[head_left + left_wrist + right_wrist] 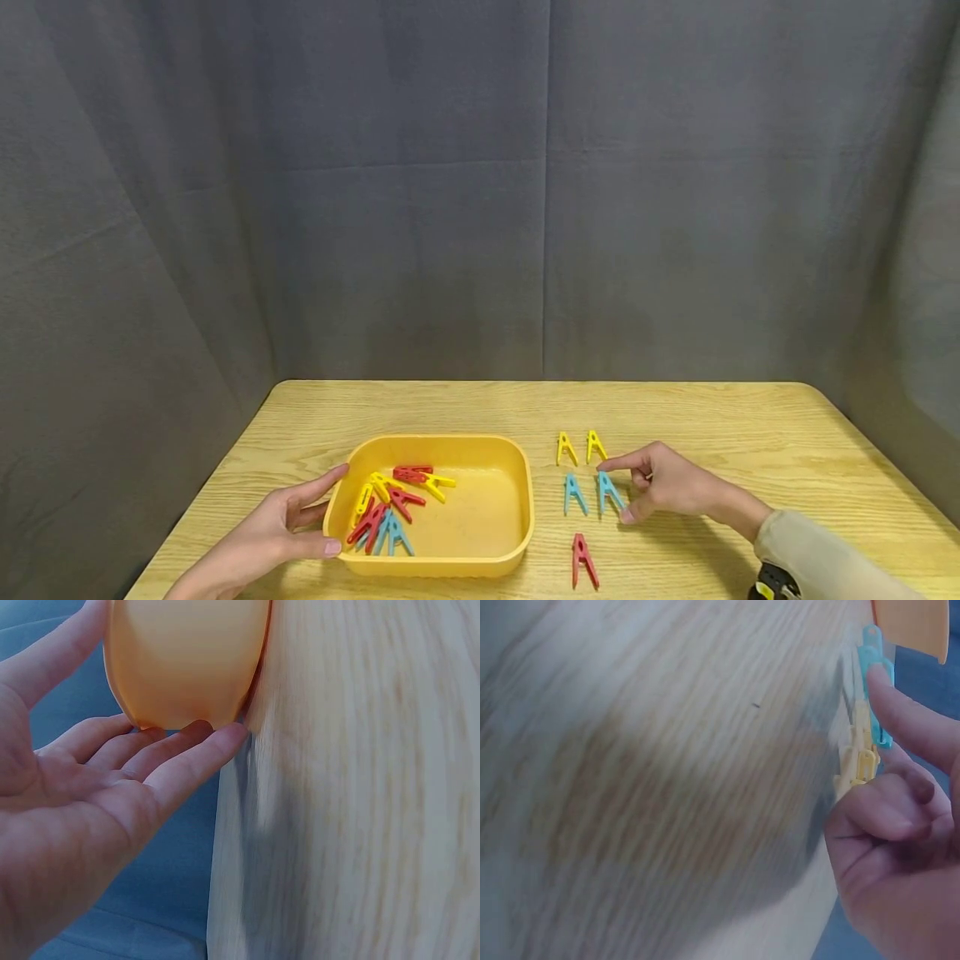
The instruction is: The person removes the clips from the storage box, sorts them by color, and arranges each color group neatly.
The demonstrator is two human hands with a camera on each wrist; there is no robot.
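Table [750, 417] space right of the yellow tray [517, 500] holds five sorted pegs: two yellow [567, 448], two blue and one red peg [583, 561]. About eight pegs remain piled in the tray's left half. Left hand [262, 533] rests open-fingered against the tray's left wall; right hand [667, 483] pinches the right-hand blue peg [609, 492] beside it.
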